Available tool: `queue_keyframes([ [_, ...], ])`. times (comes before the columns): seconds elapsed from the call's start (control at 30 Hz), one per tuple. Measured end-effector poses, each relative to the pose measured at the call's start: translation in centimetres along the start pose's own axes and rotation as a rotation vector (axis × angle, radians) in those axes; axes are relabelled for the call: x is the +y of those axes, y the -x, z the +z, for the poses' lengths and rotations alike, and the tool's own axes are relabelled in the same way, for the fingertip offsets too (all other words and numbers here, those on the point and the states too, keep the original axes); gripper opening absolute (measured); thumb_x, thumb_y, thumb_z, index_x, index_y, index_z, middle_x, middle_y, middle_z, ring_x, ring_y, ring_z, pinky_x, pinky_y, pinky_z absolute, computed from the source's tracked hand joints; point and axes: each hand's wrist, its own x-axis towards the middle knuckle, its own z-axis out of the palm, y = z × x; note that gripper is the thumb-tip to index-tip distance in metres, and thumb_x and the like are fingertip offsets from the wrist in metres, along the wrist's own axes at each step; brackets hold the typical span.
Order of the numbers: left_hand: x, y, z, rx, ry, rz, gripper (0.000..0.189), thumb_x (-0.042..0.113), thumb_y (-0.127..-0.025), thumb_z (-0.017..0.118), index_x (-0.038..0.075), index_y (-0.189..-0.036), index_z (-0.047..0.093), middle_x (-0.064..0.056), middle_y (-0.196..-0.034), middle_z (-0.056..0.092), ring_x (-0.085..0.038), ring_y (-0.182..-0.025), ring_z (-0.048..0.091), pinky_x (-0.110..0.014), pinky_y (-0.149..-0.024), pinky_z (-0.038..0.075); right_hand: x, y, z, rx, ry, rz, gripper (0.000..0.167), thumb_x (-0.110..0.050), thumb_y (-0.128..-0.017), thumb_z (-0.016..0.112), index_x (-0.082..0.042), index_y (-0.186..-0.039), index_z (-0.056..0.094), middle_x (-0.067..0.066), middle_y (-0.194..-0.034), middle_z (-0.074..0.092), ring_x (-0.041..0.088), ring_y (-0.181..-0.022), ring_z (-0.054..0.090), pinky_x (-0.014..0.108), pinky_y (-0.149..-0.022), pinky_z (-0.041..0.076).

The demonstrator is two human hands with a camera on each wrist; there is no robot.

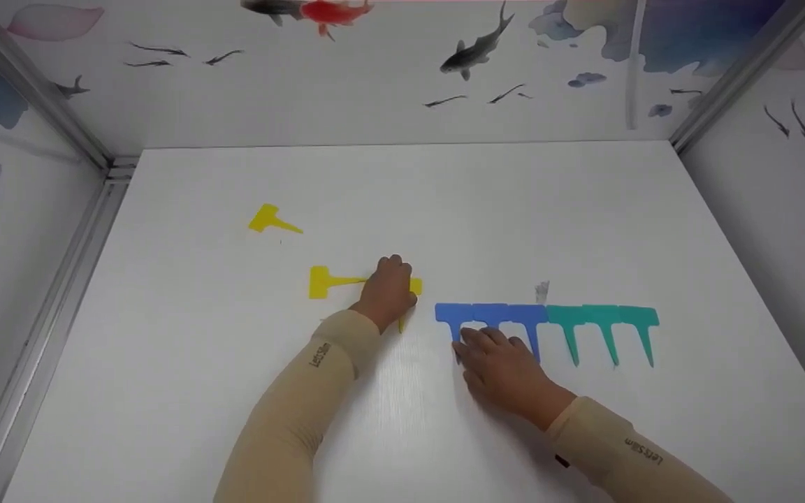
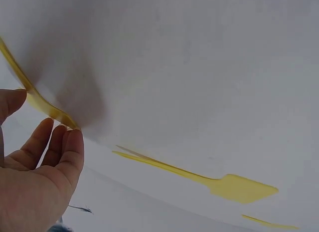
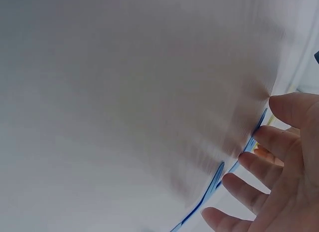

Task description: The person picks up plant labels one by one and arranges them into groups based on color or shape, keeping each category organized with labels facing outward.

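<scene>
A yellow T-shaped plant label [image 1: 416, 286] is pinched between the thumb and fingers of my left hand [image 1: 387, 293], its stem pointing toward me close over the table. Left of that hand lies another yellow label [image 1: 318, 282], stem toward the hand. My right hand [image 1: 507, 370] rests with spread, relaxed fingers over the stems of the blue labels [image 1: 490, 313], partly hiding them. Those blue labels stand in a row, heads side by side, continuing at the right into teal labels [image 1: 602, 316]. In the right wrist view, the fingertips [image 3: 261, 134] are at the blue stems.
Farther back on the white table [image 1: 165, 349] lies one more yellow label [image 1: 266, 218], tilted. A small greyish clear scrap [image 1: 542, 290] sits just behind the row. Printed panels with fish [image 1: 476, 52] wall in the back and both sides.
</scene>
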Motion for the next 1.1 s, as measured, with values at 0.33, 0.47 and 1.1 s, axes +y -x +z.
queue_keyframes([
  [0.33, 0.0, 1.6, 0.4, -0.001, 0.017, 0.024, 0.033, 0.014, -0.088, 0.067, -0.002, -0.116, 0.059, -0.013, -0.113, 0.053, -0.026, -0.104, 0.045, -0.033, -0.095, 0.045, 0.1, -0.3, 0.0, -0.032, -0.042, 0.025, 0.046, -0.036, -0.096, 0.054, -0.022, -0.140, 0.052, 0.000, -0.145, 0.048, 0.027, -0.134, 0.042, 0.055, -0.103, 0.040],
  [0.47, 0.1, 2.0, 0.7, 0.006, 0.036, 0.014, 0.033, 0.014, -0.088, 0.067, -0.001, -0.116, 0.060, -0.013, -0.114, 0.053, -0.025, -0.103, 0.045, -0.033, -0.094, 0.046, 0.0, -0.3, -0.1, -0.026, -0.040, 0.026, 0.046, -0.036, -0.096, 0.054, -0.022, -0.140, 0.052, 0.001, -0.145, 0.048, 0.028, -0.134, 0.042, 0.055, -0.103, 0.040],
  [1.1, 0.8, 3.1, 1.4, 0.004, 0.047, -0.020, 0.037, 0.020, -0.090, 0.066, 0.001, -0.121, 0.060, -0.011, -0.117, 0.054, -0.022, -0.104, 0.046, -0.029, -0.095, 0.046, 0.1, -0.3, 0.1, 0.010, -0.004, -0.018, 0.046, -0.034, -0.096, 0.055, -0.018, -0.139, 0.053, 0.004, -0.142, 0.051, 0.031, -0.131, 0.045, 0.056, -0.099, 0.043],
])
